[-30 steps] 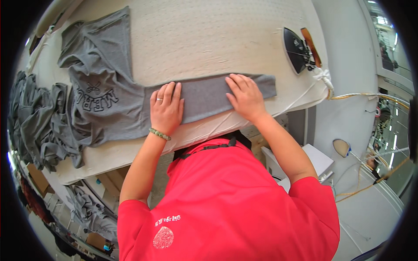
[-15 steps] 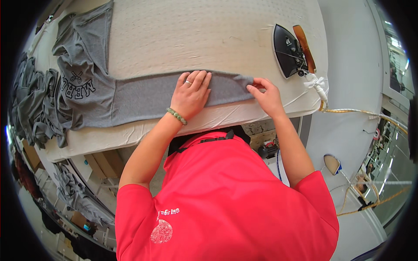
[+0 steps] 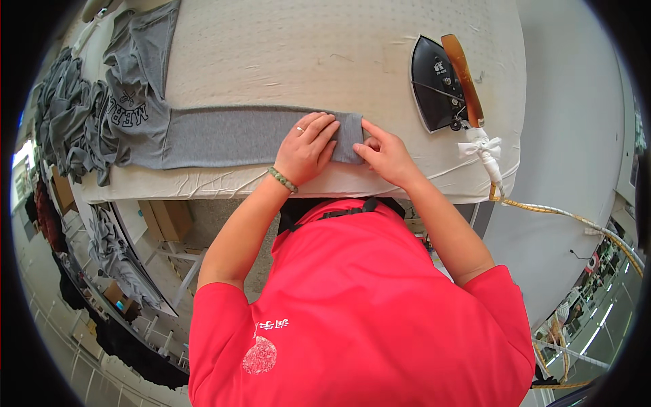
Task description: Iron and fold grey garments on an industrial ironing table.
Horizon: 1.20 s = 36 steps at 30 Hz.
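Observation:
A grey sweatshirt [image 3: 135,139] with dark outlined lettering lies on a padded pressing table. Its sleeve [image 3: 224,136] stretches flat to the right, along the table's near edge. My left hand [image 3: 306,149] rests flat on the sleeve, fingers extended and side by side, so it is open. At the sleeve's end, my right hand [image 3: 386,157] holds the cuff [image 3: 350,139] between thumb and forefinger. Part of the cloth under my left hand is hidden.
An iron [image 3: 437,85] with a brown handle stands right of the sleeve, its cloth-wrapped hose [image 3: 485,159] running off the right edge. Crumpled grey garments [image 3: 64,115] are heaped at the table's left end. A cardboard box [image 3: 166,218] sits below the table [image 3: 291,54].
My right hand has moved left with the sleeve's end, and the cuff now lies straighter and squarer. My left hand remains on the sleeve. The view has shifted slightly.

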Available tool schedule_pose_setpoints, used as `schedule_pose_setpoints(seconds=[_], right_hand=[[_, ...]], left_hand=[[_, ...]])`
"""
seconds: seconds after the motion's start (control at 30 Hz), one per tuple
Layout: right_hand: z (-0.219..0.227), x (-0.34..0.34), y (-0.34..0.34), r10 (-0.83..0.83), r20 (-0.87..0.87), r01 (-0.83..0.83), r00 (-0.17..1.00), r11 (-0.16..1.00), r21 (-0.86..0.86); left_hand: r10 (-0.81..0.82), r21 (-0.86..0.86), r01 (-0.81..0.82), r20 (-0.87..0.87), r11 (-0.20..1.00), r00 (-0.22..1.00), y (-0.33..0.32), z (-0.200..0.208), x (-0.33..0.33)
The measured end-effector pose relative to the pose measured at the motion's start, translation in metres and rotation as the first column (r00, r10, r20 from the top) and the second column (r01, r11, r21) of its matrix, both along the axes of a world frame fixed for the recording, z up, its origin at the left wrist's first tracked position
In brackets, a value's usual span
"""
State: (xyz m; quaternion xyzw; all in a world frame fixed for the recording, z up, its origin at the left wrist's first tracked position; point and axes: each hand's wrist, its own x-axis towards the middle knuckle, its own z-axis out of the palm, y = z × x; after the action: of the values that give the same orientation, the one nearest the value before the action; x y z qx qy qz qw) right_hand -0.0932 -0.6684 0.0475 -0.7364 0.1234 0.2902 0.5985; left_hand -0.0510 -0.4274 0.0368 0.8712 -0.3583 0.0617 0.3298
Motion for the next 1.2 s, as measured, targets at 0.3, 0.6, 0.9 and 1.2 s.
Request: schedule_pose_setpoints(seconds=[0.3, 0.6, 0.9, 1.2], right_hand=[[0.045, 0.016, -0.016, 0.268, 0.525, -0.020, 0.808, 0.903, -0.430], [0.076, 0.089, -0.101, 0.267, 0.308, 0.187, 0.913, 0.396, -0.899], [0.096, 0.039, -0.081, 0.420, 0.107, -0.194, 0.901, 0.610, -0.768], [0.096, 0.018, -0.049, 0.785, 0.002, -0.358, 0.620, 0.285, -0.889]], left_hand=[[0.028, 0.163, -0.028, 0.000, 0.986, 1.000, -0.030, -0.003, -0.016], [0.026, 0.235, 0.003, -0.121, 0.972, 0.992, -0.030, 0.006, -0.014], [0.059, 0.200, -0.017, -0.208, 0.980, 0.976, -0.030, 0.011, -0.012], [0.029, 0.162, 0.003, -0.195, 0.987, 0.980, -0.026, 0.011, -0.009]])
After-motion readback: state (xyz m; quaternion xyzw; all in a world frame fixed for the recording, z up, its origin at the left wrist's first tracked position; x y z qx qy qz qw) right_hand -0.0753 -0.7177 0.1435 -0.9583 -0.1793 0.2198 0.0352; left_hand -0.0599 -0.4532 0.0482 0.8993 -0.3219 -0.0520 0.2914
